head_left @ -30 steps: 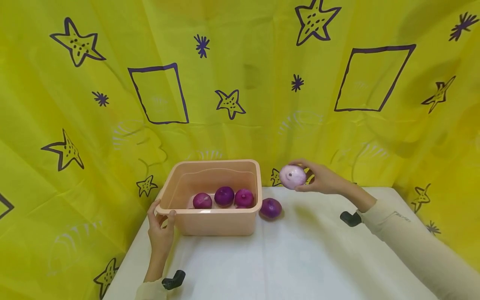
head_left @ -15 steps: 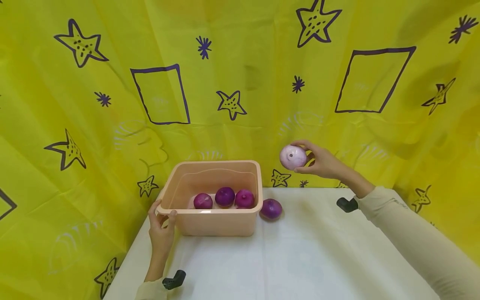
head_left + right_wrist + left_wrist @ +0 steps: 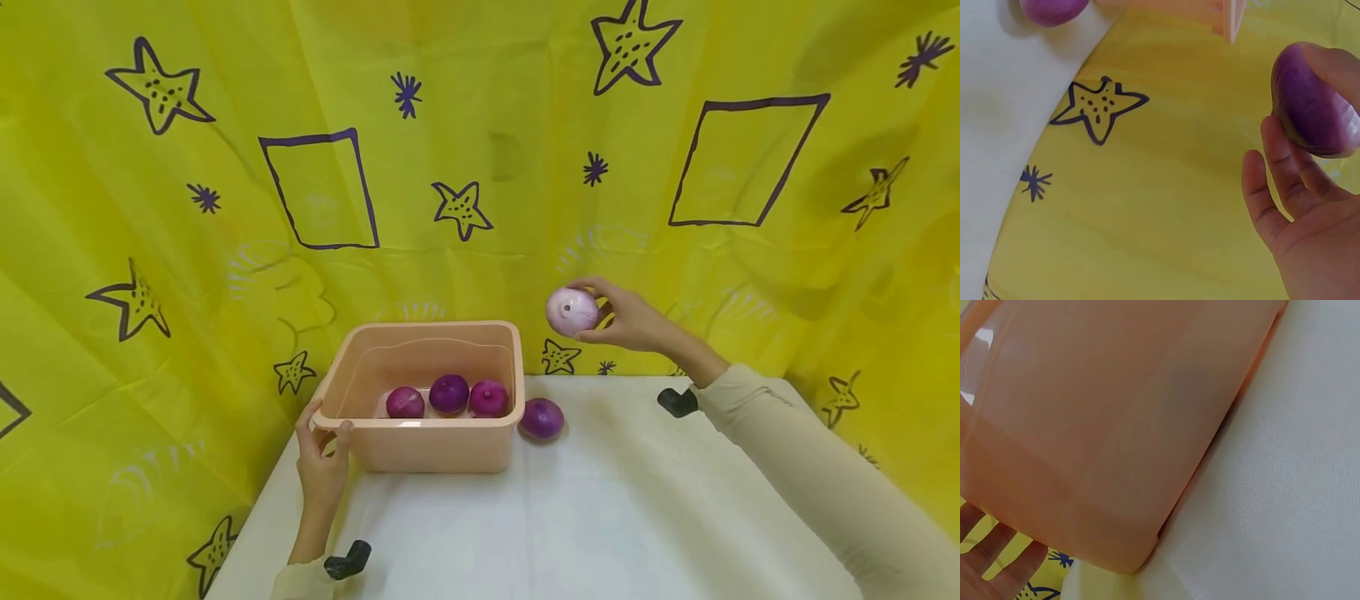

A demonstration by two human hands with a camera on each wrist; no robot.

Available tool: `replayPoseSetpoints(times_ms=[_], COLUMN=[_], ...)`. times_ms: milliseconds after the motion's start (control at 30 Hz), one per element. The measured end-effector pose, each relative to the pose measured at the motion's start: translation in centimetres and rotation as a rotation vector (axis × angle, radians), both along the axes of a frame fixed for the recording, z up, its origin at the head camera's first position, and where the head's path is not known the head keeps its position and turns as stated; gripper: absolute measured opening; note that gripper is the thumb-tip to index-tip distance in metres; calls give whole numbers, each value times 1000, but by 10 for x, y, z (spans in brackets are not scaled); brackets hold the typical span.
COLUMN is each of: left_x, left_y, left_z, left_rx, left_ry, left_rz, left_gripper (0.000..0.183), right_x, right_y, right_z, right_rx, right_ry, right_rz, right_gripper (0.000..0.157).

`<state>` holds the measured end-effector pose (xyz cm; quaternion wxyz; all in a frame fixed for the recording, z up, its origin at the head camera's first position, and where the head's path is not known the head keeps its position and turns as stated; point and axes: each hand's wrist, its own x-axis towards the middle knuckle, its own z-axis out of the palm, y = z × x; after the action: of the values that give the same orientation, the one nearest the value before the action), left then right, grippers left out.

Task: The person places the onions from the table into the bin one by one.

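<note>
My right hand [image 3: 630, 321] holds a pale purple onion [image 3: 572, 312] in the air, right of the peach plastic bin [image 3: 431, 446] and higher than its rim. In the right wrist view the thumb and fingers pinch that onion [image 3: 1313, 106], whose side looks darker purple. At the bin's front left corner my left hand [image 3: 322, 471] grips the rim. The left wrist view has the bin's wall [image 3: 1104, 437] close up, with the fingers [image 3: 1016, 562] against it. Inside the bin lie a reddish onion [image 3: 405, 403], a dark purple onion [image 3: 448, 393] and a magenta onion [image 3: 489, 398].
Another purple onion [image 3: 542, 419] lies on the white tablecloth [image 3: 600, 508], close beside the bin's right wall. Behind the table hangs a yellow curtain [image 3: 510, 275] with drawn stars and rectangles. More of it covers both sides.
My right hand has raised the pale onion, then shifted it slightly left toward the bin. The left hand keeps its grip on the rim, and the bin stays put.
</note>
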<state>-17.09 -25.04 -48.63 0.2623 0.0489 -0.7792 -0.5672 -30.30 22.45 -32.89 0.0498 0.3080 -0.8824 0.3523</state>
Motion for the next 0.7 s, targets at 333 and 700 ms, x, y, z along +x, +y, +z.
replayPoseSetpoints(times_ms=[333,700], left_x=[1,-4], left_y=[0,-5], left_z=[3,-6], left_rx=[-4,6], left_ry=[-14,-6], left_rz=[1,-4], left_gripper=[66,67], right_x=[-13,-29], right_y=[-54,-121], right_z=[11,17], right_rx=[45,51], right_ry=[-35,-58], right_rz=[82,158], right_gripper=[75,75])
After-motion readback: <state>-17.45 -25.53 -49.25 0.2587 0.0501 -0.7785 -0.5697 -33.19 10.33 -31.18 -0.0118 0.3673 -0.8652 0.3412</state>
